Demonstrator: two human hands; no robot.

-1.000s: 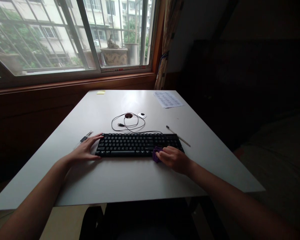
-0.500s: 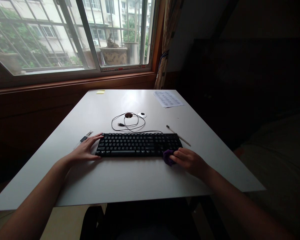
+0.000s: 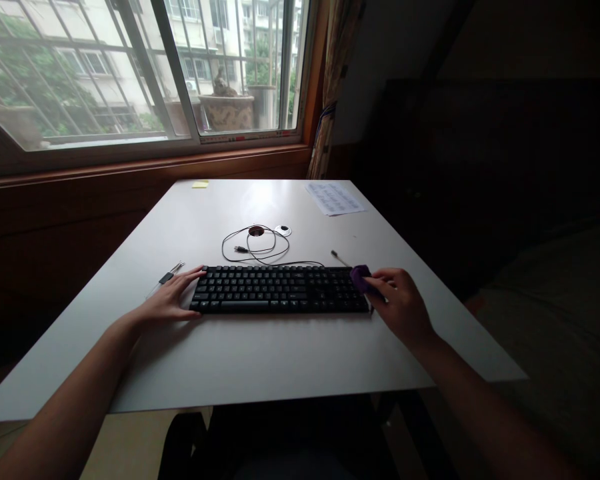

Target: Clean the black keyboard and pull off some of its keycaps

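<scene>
A black keyboard (image 3: pixel 277 289) lies across the middle of the white table (image 3: pixel 260 360). My left hand (image 3: pixel 173 298) rests against the keyboard's left end, thumb and fingers around its corner. My right hand (image 3: pixel 399 302) is at the keyboard's right end, closed on a small purple cloth (image 3: pixel 360 277) that presses against the far right corner. The keyboard's cable (image 3: pixel 255 248) loops behind it.
A pen (image 3: pixel 339 257) lies behind the keyboard's right end, partly hidden by my right hand. A small black-and-metal tool (image 3: pixel 169 275) sits left of the keyboard. A white round object (image 3: pixel 283 231), a printed sheet (image 3: pixel 334 198) and a yellow sticky note (image 3: pixel 201 184) lie farther back.
My right hand has carried the purple cloth from the keyboard's near right edge around to its far right corner. The left hand has stayed put.
</scene>
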